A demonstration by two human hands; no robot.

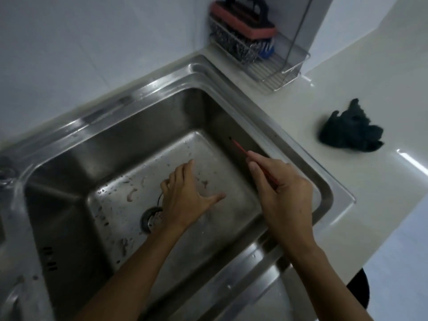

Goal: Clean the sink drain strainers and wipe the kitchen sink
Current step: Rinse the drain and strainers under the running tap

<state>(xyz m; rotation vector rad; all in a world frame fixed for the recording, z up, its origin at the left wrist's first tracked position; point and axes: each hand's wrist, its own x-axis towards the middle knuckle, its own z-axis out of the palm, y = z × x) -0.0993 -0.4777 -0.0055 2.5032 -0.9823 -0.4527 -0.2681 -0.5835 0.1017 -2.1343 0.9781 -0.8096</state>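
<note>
A stainless steel sink (129,133) fills the middle of the head view, its floor wet and spotted with bits of residue. The round drain (149,220) shows at the bottom, half hidden under my left hand (185,195). That hand reaches into the basin, thumb spread, fingers bent at a thin dark wire or ring by the drain; whether it grips it is hidden. My right hand (281,193) hovers over the sink's right wall, pinching a thin red stick (239,147) whose tip points at the wall.
A dark crumpled cloth (352,134) lies on the white counter to the right. At the back corner stands a wire rack (273,70) with a red-topped scrub brush (243,22) and steel wool. A second basin starts at the bottom edge.
</note>
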